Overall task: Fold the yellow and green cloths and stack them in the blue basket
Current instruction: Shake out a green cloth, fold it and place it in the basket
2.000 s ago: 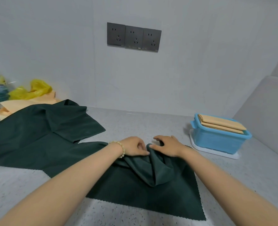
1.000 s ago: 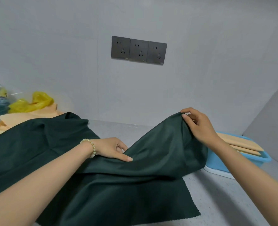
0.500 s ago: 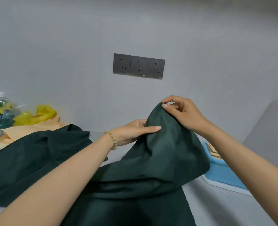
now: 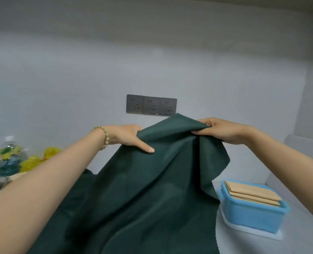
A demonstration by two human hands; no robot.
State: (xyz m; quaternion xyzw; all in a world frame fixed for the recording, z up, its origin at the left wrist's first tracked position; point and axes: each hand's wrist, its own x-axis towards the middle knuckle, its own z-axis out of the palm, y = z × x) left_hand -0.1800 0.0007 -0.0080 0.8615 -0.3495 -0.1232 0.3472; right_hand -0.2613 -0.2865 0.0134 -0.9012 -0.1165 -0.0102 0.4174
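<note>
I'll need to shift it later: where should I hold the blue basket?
On the blue basket, probably the out-turned rim at its two short ends, hooked from the sides: the folded yellow cloths fill the inside up to the rim, leaving no room there.

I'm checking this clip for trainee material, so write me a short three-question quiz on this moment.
1. True or false: the left hand and the right hand both grip the green cloth.
2. What lies in the blue basket? A) folded yellow cloths B) a green cloth C) nothing
3. How many sockets does the wall panel have?
Key: 1 true; 2 A; 3 three.
</note>
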